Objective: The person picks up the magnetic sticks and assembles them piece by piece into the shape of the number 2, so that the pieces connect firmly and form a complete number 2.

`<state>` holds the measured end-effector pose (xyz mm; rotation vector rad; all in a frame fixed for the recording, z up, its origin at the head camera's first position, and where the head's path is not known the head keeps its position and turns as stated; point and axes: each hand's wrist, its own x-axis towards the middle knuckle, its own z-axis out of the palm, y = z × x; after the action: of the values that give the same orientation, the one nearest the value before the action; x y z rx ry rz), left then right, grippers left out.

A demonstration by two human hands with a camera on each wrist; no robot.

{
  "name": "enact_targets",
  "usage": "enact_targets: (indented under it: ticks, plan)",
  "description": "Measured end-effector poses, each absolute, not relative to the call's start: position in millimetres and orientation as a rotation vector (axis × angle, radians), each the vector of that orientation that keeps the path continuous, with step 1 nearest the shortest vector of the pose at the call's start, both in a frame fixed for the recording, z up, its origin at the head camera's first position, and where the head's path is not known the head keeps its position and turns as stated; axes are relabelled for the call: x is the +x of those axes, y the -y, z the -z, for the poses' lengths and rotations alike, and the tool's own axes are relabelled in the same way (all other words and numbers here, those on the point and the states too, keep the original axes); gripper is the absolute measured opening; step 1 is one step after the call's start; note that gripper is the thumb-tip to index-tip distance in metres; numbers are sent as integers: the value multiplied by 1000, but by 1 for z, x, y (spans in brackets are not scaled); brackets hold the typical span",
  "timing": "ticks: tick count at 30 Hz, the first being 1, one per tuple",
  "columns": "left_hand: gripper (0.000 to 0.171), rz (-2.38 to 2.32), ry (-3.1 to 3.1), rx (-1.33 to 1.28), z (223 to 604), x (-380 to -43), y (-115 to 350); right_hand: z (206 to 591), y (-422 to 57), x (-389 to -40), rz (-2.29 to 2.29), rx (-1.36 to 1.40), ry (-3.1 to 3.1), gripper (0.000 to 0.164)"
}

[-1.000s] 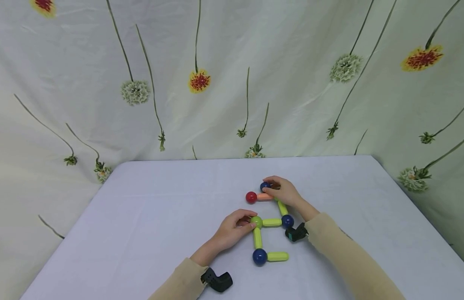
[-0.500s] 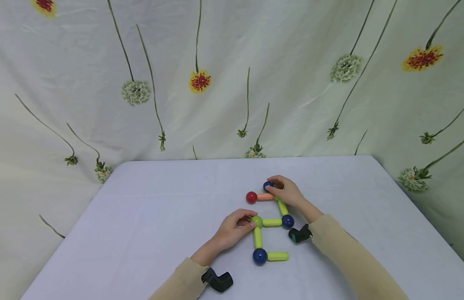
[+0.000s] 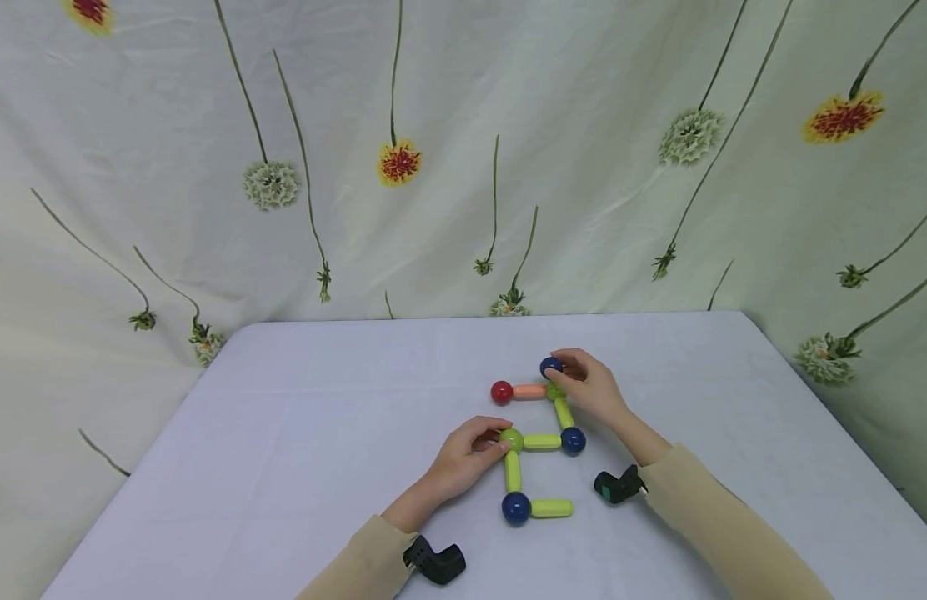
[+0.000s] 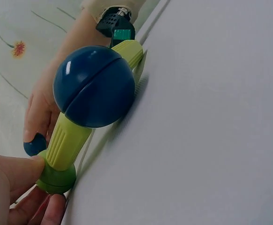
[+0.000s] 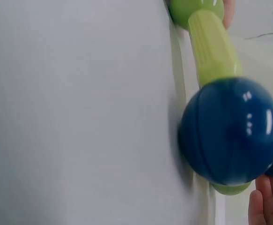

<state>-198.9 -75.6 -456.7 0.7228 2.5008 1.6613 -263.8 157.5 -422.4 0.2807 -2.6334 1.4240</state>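
Observation:
A zigzag chain of magnetic toy rods and balls lies on the table. My left hand (image 3: 467, 458) pinches its left green ball (image 3: 513, 434) between thumb and fingers. Farther back, my right hand (image 3: 593, 390) holds a blue ball (image 3: 551, 366) between thumb and fingertips, close over the far green ball (image 3: 556, 391). From that green ball an orange rod (image 3: 528, 391) runs left to a red ball (image 3: 502, 392). A yellow-green rod (image 3: 564, 412) links it to a blue ball (image 3: 573, 440), which looms large in the right wrist view.
Nearest the person, another blue ball (image 3: 516, 508) carries a yellow-green rod (image 3: 551, 507) pointing right. Black wrist cameras (image 3: 435, 561) jut from both sleeves over the table (image 3: 321, 467). A flower-print cloth (image 3: 448, 225) hangs behind the far edge.
My right hand has moved right with the blue ball, from above the orange rod to above the far green ball, which now shows. The left hand keeps its grip; the chain shifts slightly.

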Motion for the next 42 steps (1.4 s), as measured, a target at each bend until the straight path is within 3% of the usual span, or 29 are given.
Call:
enact_targets:
  ticks: [23,34,42]
  plan:
    - [30,-1629,-2532,717,457,-198,75,420,-173,-182,-1559,481,2557,32]
    - [30,-1643,-2531,721,456,-198,75,430,-180,-159,-1707,516,2644,33]
    - [29,-1639,-2520,713,419,-178,71,437,-191,-153,-1728,757,2670,37]
